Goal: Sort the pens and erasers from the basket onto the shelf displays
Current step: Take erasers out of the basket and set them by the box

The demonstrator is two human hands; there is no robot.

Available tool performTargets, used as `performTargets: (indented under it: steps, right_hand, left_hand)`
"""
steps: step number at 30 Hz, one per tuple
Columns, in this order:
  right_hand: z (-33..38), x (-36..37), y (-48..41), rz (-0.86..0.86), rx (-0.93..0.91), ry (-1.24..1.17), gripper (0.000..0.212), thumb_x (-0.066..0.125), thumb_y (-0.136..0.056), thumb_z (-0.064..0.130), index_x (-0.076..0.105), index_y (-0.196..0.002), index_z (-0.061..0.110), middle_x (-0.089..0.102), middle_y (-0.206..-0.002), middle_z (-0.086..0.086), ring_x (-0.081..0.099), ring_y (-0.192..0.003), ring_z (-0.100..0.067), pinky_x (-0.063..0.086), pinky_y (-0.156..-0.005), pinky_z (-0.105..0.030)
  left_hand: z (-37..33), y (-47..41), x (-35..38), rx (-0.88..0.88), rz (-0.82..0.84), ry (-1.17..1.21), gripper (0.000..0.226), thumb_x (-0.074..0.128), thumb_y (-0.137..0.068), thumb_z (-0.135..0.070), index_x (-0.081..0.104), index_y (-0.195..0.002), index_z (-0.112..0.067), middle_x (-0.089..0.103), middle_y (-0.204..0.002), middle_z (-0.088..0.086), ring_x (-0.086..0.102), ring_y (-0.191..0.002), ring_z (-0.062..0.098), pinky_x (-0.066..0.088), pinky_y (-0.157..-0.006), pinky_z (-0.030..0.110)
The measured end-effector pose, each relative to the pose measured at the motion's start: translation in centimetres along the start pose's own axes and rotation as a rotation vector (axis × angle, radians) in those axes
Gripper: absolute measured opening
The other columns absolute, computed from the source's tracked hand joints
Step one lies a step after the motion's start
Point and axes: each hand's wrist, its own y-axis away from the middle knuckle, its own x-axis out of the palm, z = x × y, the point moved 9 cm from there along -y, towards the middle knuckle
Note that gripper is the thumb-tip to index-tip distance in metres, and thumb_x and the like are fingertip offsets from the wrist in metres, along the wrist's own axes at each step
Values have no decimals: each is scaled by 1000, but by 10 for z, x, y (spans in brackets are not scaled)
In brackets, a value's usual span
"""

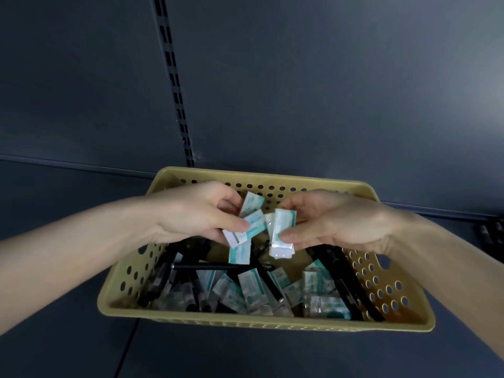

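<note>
Grey back panel (pixel 327 77); slotted upright (pixel 174 85) — black.

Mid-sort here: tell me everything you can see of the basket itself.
The basket is tan, plastic-looking and rectangular, with round holes in its walls and a solid rim. It sits level on the dark shelf, near the back panel. Inside lie black pens and wrapped white-and-teal erasers, jumbled. The left hand and right hand each hold some of these above it; whether the arms touch its rim is unclear.
</note>
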Motion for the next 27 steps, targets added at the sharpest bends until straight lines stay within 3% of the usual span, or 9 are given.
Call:
performTargets:
  steps: [3, 8, 13, 17, 21, 27]
  right_hand:
    - [3, 4, -3, 3, -8, -113, 27, 56, -84, -8, 56, -108, 5, 69, -98, -7, 68, -90, -15, 55, -79, -22]
    - [-4, 2, 3, -24, 63, -41, 27, 57, -85, -7, 56, -109, 5, 69, -100, -9, 69, -86, -13, 55, -75, -20]
    - [-23, 12, 9, 87, 225, 215, 24, 60, -86, 0, 57, -109, 5, 67, -109, -13, 68, -90, -18, 55, -77, -22]
    - [-30, 26, 7, 175, 292, 334, 21, 62, -86, 2, 56, -105, 9, 65, -112, -15, 68, -95, -25, 57, -79, -27]
    - [-34, 30, 3, 190, 331, 300, 23, 62, -85, 0, 55, -105, 10, 64, -112, -16, 67, -97, -27, 57, -80, -27]
    - [-37, 30, -3, 166, 336, 255, 24, 61, -84, -3, 53, -104, 9, 65, -97, -8, 67, -69, -8, 51, -59, -13]
  left_hand:
    - [0, 0, 7, -21, 19, -18, 28, 65, -84, 1, 59, -107, -14, 69, -103, 3, 68, -81, 1, 52, -63, 12]
    - [0, 1, 8, 0, 15, -251, 48, 72, -81, -8, 54, -125, -12, 69, -109, 1, 66, -96, 9, 51, -87, 18]
    - [8, 10, 17, -48, 132, -233, 27, 66, -85, -4, 61, -110, -12, 72, -103, 4, 70, -86, 15, 57, -68, 21]
    - [18, 13, 23, -97, 190, -254, 28, 65, -86, -8, 60, -113, -12, 71, -104, 4, 70, -87, 13, 56, -69, 23]
    - [19, 8, 22, -101, 180, -246, 28, 66, -86, -8, 59, -112, -12, 70, -103, 5, 70, -87, 13, 57, -70, 24]
    - [21, 6, 22, -119, 156, -238, 23, 65, -86, -3, 60, -108, -9, 70, -101, 11, 71, -88, 20, 59, -79, 35]
